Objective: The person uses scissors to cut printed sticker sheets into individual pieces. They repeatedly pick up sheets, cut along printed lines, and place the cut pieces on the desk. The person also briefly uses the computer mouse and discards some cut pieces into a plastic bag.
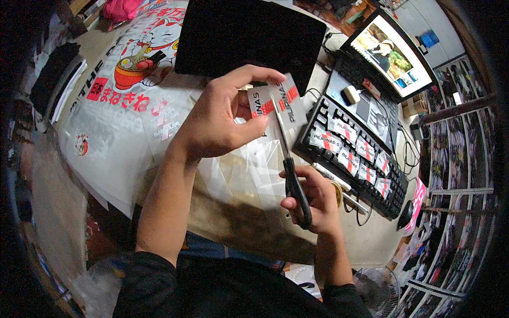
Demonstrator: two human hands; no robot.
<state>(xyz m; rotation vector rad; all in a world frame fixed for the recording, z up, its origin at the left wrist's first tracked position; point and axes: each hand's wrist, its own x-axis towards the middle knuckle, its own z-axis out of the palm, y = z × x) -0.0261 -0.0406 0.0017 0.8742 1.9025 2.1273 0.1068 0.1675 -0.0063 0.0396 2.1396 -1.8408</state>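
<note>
My left hand (225,114) is raised over the table, pinching a small white label sheet (291,108) with red bands and dark print between thumb and fingers. My right hand (321,204) grips black-handled scissors (298,193) from the right. Their blades point up and away, lying across the sheet between two printed labels. How far the cut runs is too small to tell. Several similar cut labels (348,160) rest on the black keyboard (318,117) to the right. Beneath my hands, clear plastic or backing strips (214,177) are scattered over the tabletop.
A lit laptop (392,58) stands at the far right. Behind my hands is a large black panel (249,37). Printed plastic sheeting (111,132) covers the table's left side. Near the keyboard lie a tape roll (338,193) and a mouse (406,214). Packed shelves (456,159) rise at right.
</note>
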